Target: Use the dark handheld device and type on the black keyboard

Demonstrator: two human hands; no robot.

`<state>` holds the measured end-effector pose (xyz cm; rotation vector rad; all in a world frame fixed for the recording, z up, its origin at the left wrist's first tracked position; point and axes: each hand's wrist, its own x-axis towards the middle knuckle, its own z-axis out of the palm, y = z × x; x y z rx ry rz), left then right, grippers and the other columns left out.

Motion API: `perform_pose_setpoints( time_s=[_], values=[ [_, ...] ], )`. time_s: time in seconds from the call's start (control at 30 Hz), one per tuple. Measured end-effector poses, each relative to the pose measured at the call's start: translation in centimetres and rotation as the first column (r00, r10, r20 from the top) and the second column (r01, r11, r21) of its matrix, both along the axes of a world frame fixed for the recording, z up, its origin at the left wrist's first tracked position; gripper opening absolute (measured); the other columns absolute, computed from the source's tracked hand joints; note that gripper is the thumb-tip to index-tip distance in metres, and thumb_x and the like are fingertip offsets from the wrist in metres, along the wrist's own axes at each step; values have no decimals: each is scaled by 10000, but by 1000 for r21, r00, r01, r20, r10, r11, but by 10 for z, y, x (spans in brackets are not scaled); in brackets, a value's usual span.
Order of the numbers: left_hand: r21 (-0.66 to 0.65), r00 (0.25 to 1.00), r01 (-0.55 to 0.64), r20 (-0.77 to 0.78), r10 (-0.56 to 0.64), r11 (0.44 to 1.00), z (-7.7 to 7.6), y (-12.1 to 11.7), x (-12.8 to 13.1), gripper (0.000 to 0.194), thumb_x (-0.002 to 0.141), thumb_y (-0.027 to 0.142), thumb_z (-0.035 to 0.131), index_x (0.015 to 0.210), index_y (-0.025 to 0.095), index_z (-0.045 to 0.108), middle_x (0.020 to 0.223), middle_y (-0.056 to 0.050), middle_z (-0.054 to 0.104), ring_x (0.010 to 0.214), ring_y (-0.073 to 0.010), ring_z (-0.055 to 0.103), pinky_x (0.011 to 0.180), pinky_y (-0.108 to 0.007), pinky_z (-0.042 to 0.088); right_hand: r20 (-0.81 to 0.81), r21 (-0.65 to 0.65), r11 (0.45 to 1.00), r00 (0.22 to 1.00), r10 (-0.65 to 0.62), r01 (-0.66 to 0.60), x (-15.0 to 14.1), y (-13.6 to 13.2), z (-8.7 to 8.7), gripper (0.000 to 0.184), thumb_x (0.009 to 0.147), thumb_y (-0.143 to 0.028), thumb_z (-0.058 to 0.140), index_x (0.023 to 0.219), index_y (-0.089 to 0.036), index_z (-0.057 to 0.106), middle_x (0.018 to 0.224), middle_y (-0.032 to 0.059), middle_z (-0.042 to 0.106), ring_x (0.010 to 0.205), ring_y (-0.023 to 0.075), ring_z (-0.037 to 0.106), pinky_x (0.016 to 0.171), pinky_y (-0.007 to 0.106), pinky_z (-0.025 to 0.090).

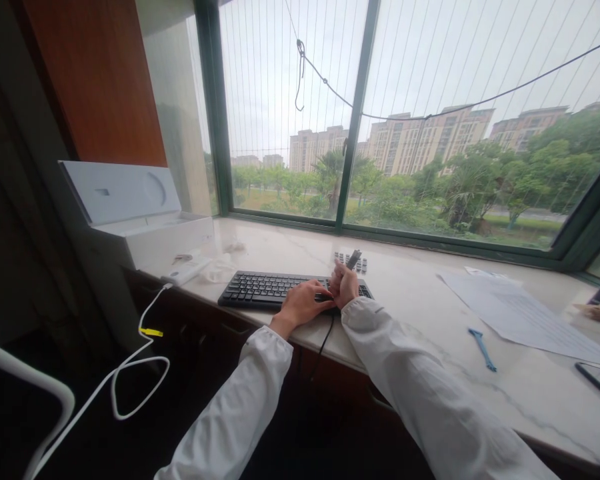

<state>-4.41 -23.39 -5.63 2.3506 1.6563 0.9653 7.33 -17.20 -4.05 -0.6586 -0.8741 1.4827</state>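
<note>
On this counter (420,287), keycaps (363,265) behind our keyboard (260,287) could scatter if our right hand (345,287), clamped round a dark stick (354,259), slips; left hand's (304,301) grip, can't tell.

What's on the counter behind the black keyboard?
Behind the keyboard, small dark pieces, apparently keycaps, sit on the counter. The right hand and the dark object it grips cover part of that spot; whatever lies there is hidden.

keyboard (257,288): matt plastic | countertop (410,287): smooth, glossy | sheet (520,313): paper | tool (481,349): probably plastic
</note>
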Motion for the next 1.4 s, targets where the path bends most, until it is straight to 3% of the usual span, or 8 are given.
perform_pose_setpoints(
  time_s=[0.37, 0.6, 0.67, 0.77, 0.87, 0.93, 1.2, 1.4],
  values=[
    [166, 995, 23, 87, -38, 986, -4, 0, -2, 249, 851, 364, 565, 1077, 315, 656, 1030, -7, 652, 915, -154, 612, 833, -251, 462, -73, 68, 969, 970, -231, 236, 32, 15, 12, 421, 766, -384, 559, 576, -224, 219, 398, -116, 165, 324, 40, 107, 283, 193, 101],
    [187, 981, -106, 177, 73, 977, -3, 1, 0, 280, 856, 291, 568, 1136, 294, 577, 977, 1, 687, 830, -159, 645, 753, -257, 478, 226, 276, 873, 856, -465, 401, 54, 17, 18, 378, 733, -440, 594, 552, -226, 340, 407, -75, 316, 338, 64, 250, 322, 227, 191],
    [165, 973, -151, 200, 117, 975, -2, -1, 0, 240, 829, 329, 604, 1062, 272, 589, 898, 7, 696, 760, -160, 649, 705, -256, 469, 433, 374, 865, 762, -482, 334, 58, 15, 19, 398, 733, -501, 582, 526, -209, 408, 414, -38, 387, 371, 81, 317, 362, 235, 243],
    [177, 968, -150, 226, 108, 973, 0, -2, 0, 215, 786, 368, 651, 959, 246, 611, 850, 3, 700, 738, -161, 645, 714, -261, 458, 715, 520, 854, 541, -443, 12, 61, 12, 22, 446, 741, -559, 554, 532, -165, 562, 478, 8, 502, 468, 112, 432, 472, 244, 332],
    [195, 967, -138, 237, 90, 971, 0, -3, -1, 196, 766, 346, 675, 924, 239, 632, 827, 6, 696, 750, -157, 639, 731, -265, 455, 845, 516, 783, 355, -399, -347, 61, 10, 23, 461, 759, -577, 531, 665, -155, 694, 556, 7, 564, 548, 125, 487, 560, 244, 360],
    [207, 969, -126, 234, 76, 970, 0, -2, -2, 162, 762, 310, 680, 899, 230, 648, 823, 1, 686, 776, -158, 634, 751, -268, 454, 876, 480, 755, 292, -385, -446, 60, 9, 19, 487, 756, -596, 528, 698, -149, 710, 549, -1, 548, 551, 121, 475, 551, 235, 344],
    [254, 971, -49, 237, -13, 966, -3, 2, -2, 107, 803, 300, 632, 834, 211, 685, 828, -19, 680, 805, -156, 623, 771, -260, 448, 889, 458, 735, 279, -364, -500, 55, 13, -2, 533, 735, -628, 527, 588, -126, 629, 497, -38, 375, 509, 82, 348, 479, 212, 240],
    [240, 979, -63, 205, 13, 969, -3, 0, -1, 121, 769, 320, 674, 842, 225, 690, 848, -12, 682, 807, -150, 617, 758, -250, 435, 898, 436, 763, 280, -338, -477, 57, 11, -1, 477, 725, -581, 569, 656, -122, 680, 522, -22, 479, 537, 107, 432, 496, 210, 289]
  ],
)
